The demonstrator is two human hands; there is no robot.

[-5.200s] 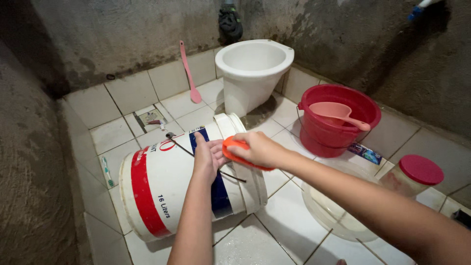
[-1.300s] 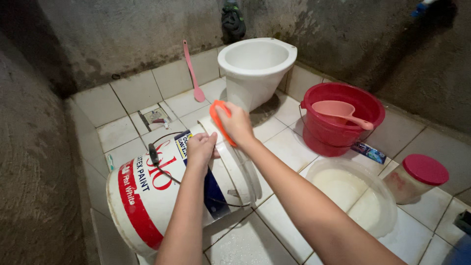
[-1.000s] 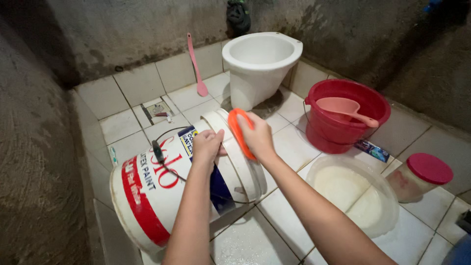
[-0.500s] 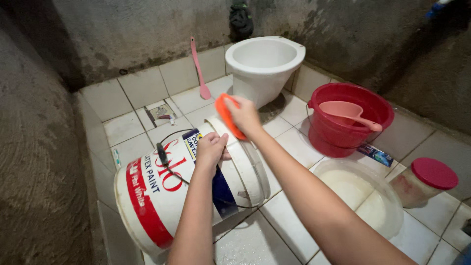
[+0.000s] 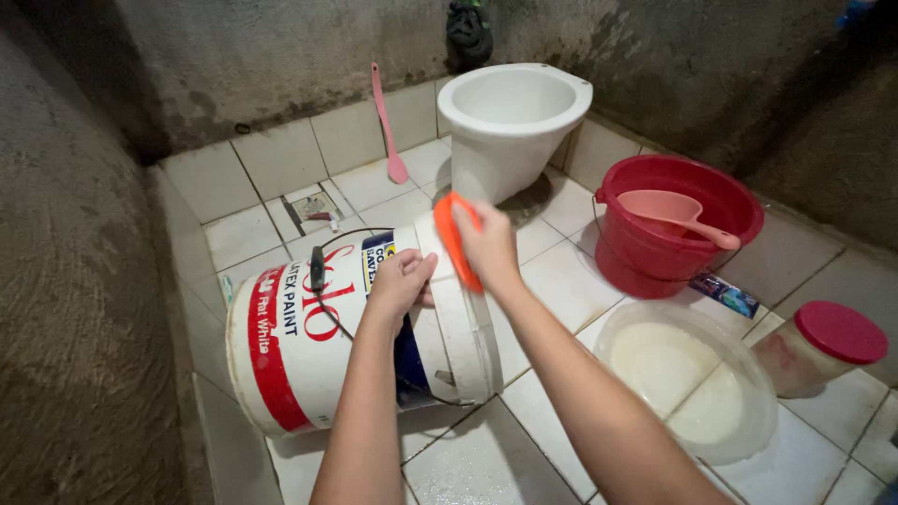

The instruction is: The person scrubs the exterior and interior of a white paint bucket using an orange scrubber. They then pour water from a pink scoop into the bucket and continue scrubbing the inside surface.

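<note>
Right hand (image 5: pixel 488 245) grips orange scrubber (image 5: pixel 456 234) w/ fingers closed, pressed on rim of tipped white bucket (image 5: pixel 327 346); left hand (image 5: pixel 400 281) clasps bucket's side.

White pail (image 5: pixel 309 346) – red and blue bands; orange scrubber (image 5: pixel 456 238); red bucket (image 5: pixel 678 224); pink dipper (image 5: pixel 673 213).

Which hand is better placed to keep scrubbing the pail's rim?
Right. The right hand already presses the orange scrubber against the rim of the pail, while the left hand grips the pail's side, likely steadying it.
</note>
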